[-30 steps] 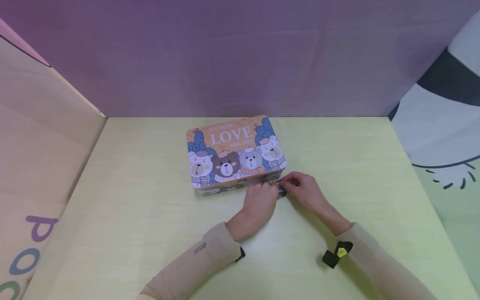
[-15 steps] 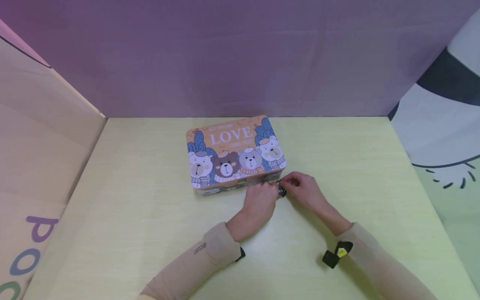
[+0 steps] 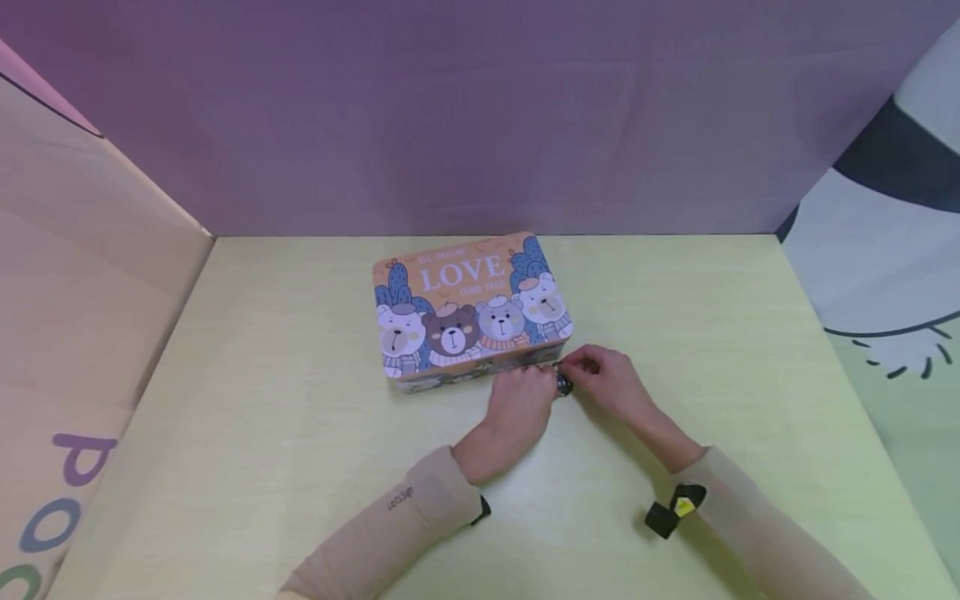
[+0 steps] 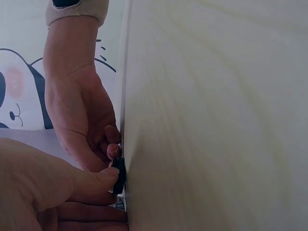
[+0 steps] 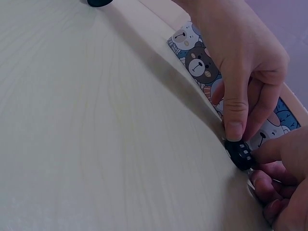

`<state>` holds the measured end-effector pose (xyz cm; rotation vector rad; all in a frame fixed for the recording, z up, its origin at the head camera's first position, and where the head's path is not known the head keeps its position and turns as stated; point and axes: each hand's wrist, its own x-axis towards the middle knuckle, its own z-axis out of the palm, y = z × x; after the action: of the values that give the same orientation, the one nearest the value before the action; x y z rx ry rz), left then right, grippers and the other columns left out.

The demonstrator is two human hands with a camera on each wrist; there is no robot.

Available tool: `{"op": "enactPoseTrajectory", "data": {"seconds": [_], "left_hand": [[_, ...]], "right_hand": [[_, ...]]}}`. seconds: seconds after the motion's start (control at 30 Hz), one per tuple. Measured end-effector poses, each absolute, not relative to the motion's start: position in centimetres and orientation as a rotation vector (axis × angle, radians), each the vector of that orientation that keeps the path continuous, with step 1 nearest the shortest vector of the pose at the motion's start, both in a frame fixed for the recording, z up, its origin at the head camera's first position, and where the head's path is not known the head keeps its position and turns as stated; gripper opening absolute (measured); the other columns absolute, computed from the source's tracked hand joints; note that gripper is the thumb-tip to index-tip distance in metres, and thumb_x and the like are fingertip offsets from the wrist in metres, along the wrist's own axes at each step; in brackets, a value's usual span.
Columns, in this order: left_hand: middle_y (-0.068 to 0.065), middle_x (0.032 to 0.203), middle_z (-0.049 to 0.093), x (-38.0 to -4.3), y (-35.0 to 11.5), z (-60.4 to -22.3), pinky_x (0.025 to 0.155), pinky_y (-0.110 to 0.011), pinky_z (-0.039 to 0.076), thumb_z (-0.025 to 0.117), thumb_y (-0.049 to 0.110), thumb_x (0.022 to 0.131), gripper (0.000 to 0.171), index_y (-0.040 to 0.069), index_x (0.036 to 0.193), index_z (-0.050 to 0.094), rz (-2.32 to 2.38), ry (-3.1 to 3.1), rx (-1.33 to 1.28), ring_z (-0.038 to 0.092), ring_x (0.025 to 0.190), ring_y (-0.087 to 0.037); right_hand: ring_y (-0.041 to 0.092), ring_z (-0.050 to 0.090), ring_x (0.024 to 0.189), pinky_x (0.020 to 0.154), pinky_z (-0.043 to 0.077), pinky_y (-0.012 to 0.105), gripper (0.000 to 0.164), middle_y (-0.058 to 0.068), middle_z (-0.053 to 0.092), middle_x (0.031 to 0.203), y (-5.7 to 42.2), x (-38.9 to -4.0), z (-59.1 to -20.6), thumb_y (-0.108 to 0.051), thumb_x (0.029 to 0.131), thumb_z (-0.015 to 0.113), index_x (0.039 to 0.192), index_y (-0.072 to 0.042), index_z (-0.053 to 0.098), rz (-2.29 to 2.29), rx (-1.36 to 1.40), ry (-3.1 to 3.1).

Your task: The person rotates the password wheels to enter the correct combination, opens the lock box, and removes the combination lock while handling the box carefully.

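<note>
A small black combination padlock [image 5: 239,155] with a row of number dials is between my two hands, low in front of a tin box [image 3: 465,283]. My left hand [image 3: 519,412] pinches one end of the padlock; its thumb lies on the black body in the right wrist view. From the other side, my right hand [image 3: 611,387] grips the padlock's other end with curled fingers. Part of the silver shackle [image 5: 250,186] shows beside those fingers. The lidded tin, printed with bears, cacti and LOVE, is closed, with a metal clasp [image 3: 483,365] at its front.
The pale wood-grain table [image 3: 285,433] extends around the tin on all sides. A purple backdrop [image 3: 480,117] rises behind it, and printed panels stand at the left and right. A black strap device [image 3: 663,518] is on the right sleeve.
</note>
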<state>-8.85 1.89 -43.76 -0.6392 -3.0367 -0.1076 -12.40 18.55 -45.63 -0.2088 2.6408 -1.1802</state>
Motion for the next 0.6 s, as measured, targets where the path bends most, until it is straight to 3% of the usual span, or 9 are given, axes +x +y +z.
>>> {"op": "enactPoseTrajectory", "data": {"seconds": [0.6], "left_hand": [[0.003, 0.078, 0.072, -8.78, 1.88, -43.80, 0.054, -0.028, 0.056, 0.073, 0.032, 0.097, 0.018, 0.015, 0.093, 0.074, -0.091, -3.025, -0.635, 0.067, 0.067, -0.013]], "right_hand": [[0.017, 0.060, 0.077, 0.069, 0.050, 0.029, 0.017, 0.011, 0.074, 0.090, 18.64, -12.49, -45.86, -0.013, 0.097, 0.069, 0.106, 0.001, 0.073, -1.184, -0.226, 2.656]]}}
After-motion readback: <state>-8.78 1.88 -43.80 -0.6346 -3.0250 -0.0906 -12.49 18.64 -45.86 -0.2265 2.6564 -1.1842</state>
